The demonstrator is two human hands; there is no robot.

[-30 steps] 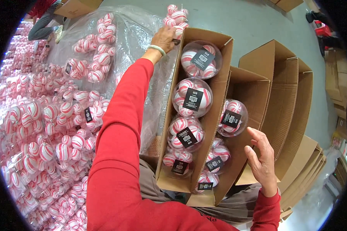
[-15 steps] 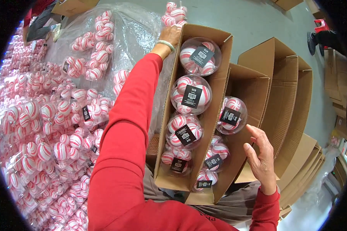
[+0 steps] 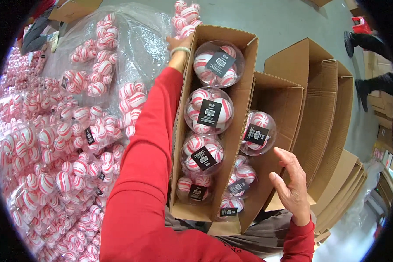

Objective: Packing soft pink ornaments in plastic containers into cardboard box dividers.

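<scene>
My left arm stretches along the left side of a tall, narrow cardboard box [image 3: 215, 31]. My left hand [image 3: 179, 45] is by its far left corner, just below a clear pack of red-and-white striped ball ornaments [image 3: 187, 19]; its fingers are partly hidden and blurred. Inside the box stand several round clear containers of striped ornaments [image 3: 225, 111] with black labels. My right hand [image 3: 291, 181] hovers over the second box [image 3: 278, 83], empty, with thumb and fingers apart. Below its fingertips sits another round container [image 3: 266, 120] in that box, with more containers nearer me.
A large pile of bagged striped ornaments [image 3: 52, 161] covers the left side. Clear plastic sheeting [image 3: 137, 48] lies behind it with more packs on top. Open boxes [image 3: 316, 100] and flattened cardboard [image 3: 340, 187] stand at right. Other people's legs [image 3: 373, 85] show at the far right and upper left.
My left hand has shifted left and slightly nearer beside the box corner. The boxes sit a little further left in view. A person's legs show more at the right. My right hand stays open.
</scene>
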